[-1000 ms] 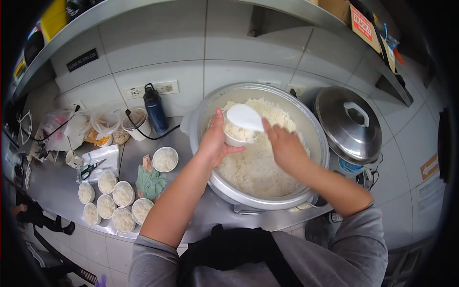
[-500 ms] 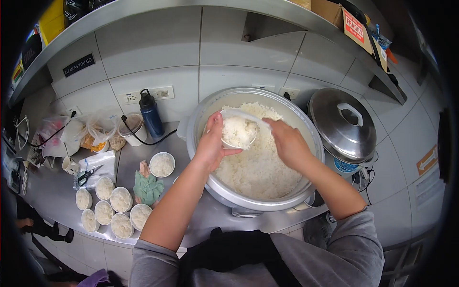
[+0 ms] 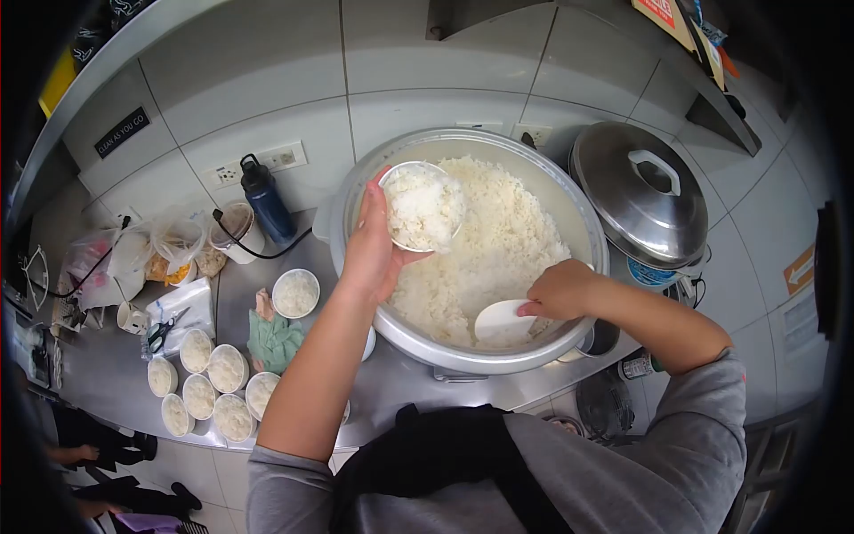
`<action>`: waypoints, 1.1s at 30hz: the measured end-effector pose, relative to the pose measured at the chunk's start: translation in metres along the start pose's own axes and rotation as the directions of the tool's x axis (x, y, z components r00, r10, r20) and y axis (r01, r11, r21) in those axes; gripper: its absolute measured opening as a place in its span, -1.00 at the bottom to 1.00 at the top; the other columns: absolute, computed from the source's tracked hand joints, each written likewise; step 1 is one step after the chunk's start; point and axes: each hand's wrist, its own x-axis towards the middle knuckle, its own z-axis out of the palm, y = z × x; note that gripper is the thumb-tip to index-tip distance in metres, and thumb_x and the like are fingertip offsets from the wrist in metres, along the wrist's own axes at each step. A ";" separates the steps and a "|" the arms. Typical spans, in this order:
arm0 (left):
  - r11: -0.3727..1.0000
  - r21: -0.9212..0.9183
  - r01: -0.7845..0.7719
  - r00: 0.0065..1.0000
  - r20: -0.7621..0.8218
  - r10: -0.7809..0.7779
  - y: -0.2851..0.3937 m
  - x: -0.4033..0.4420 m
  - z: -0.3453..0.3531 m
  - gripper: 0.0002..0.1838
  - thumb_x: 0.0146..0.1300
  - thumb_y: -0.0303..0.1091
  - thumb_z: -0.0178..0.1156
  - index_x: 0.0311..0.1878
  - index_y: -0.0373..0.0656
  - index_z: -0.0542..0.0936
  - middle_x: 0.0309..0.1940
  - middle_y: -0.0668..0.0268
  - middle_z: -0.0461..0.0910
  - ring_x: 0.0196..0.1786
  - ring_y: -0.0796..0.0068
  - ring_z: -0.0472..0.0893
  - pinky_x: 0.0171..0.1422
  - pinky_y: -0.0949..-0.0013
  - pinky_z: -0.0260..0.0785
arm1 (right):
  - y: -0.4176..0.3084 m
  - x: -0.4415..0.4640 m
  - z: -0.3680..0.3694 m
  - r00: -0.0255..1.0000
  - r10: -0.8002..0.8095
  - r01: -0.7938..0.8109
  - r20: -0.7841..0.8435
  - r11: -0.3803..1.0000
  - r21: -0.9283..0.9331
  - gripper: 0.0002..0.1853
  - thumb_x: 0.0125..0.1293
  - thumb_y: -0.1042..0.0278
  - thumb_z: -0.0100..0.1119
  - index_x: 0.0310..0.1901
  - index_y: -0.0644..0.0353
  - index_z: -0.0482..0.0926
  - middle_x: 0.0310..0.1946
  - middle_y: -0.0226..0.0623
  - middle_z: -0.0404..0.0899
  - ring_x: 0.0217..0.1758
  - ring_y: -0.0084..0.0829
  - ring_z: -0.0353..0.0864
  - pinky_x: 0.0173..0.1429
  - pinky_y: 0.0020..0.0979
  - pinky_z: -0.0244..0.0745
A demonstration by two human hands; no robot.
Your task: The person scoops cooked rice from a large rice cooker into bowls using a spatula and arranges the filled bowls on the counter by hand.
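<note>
My left hand is wrapped round a white bowl of rice, heaped above its rim and held tilted over the left side of a big rice cooker. Loose cooked rice fills the pot, piled higher at the back. In my right hand, low over the pot's front right, is a white rice paddle, its blade down at the rice. Another filled bowl stands on the counter left of the cooker, beside a crumpled green cloth.
Several rice-filled bowls cluster at the counter's front left. Behind them lie scissors on plastic bags. A blue bottle stands by the wall socket. Right of the cooker sits a metal lid. Another person's hand shows at lower left.
My right hand has moved from beside the held bowl down to the front right of the pot, bringing the paddle to the rice. The bowl stays in my left hand; the view has shifted.
</note>
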 end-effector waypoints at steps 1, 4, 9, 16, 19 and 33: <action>1.000 -0.016 0.009 1.000 0.000 -0.009 0.001 0.000 -0.001 -0.35 0.46 0.26 -0.36 0.48 0.14 0.04 0.38 0.23 0.24 0.32 0.17 0.43 0.16 -0.07 0.50 | 0.007 -0.001 -0.003 1.000 -0.006 0.004 0.026 0.998 0.062 -0.41 0.41 -0.23 -0.13 -0.24 0.15 0.70 -0.32 -0.24 0.69 -0.18 -0.25 0.68 -0.07 -0.22 0.49; 0.995 0.028 -0.094 0.995 -0.019 0.094 0.006 -0.007 0.008 -0.37 0.46 0.24 -0.36 0.46 0.14 0.06 0.37 0.25 0.24 0.33 0.18 0.42 0.16 -0.07 0.50 | 0.035 0.002 -0.014 0.994 -0.028 -0.015 0.102 0.917 0.399 -0.37 0.39 -0.28 -0.11 -0.31 0.20 0.66 -0.40 -0.28 0.66 -0.27 -0.32 0.63 -0.13 -0.27 0.47; 0.993 0.064 -0.096 0.995 -0.009 0.097 0.008 -0.009 0.011 -0.38 0.47 0.22 -0.36 0.46 0.14 0.07 0.38 0.26 0.22 0.34 0.18 0.41 0.17 -0.07 0.50 | 0.047 -0.023 -0.063 0.931 0.122 0.116 -0.343 0.794 0.596 -0.49 0.43 -0.11 -0.04 -0.29 0.27 0.60 -0.43 -0.20 0.62 -0.31 -0.29 0.60 -0.19 -0.30 0.45; 0.999 -0.005 -0.045 0.999 0.013 0.045 0.004 -0.007 0.005 -0.34 0.46 0.26 -0.43 0.47 0.12 0.02 0.39 0.25 0.20 0.34 0.16 0.39 0.17 -0.03 0.52 | -0.048 0.028 -0.022 0.394 0.181 0.077 -0.901 0.970 0.229 -0.68 0.37 0.40 -0.03 0.14 0.14 0.46 -0.27 -0.16 0.56 -0.18 -0.16 0.59 -0.07 -0.07 0.39; 0.999 0.031 -0.041 0.999 -0.026 0.042 0.005 -0.010 0.006 -0.28 0.42 0.32 -0.43 0.49 0.09 0.01 0.38 0.18 0.25 0.33 0.16 0.42 0.15 0.01 0.55 | -0.063 0.024 -0.016 0.441 0.125 0.043 -0.889 0.986 0.160 -0.61 0.33 0.47 -0.02 0.20 0.09 0.45 -0.24 -0.23 0.55 -0.12 -0.23 0.58 -0.05 -0.06 0.32; 0.994 0.041 0.105 0.994 0.016 -0.106 0.004 -0.007 0.004 -0.22 0.41 0.35 -0.44 0.46 -0.05 0.06 0.31 0.12 0.32 0.20 0.13 0.54 0.05 0.05 0.61 | -0.018 0.004 -0.055 0.240 -0.152 -0.126 -0.959 0.974 -0.187 -0.34 0.09 0.56 0.07 0.25 -0.33 0.48 -0.25 -0.53 0.48 -0.19 -0.42 0.44 -0.05 -0.15 0.14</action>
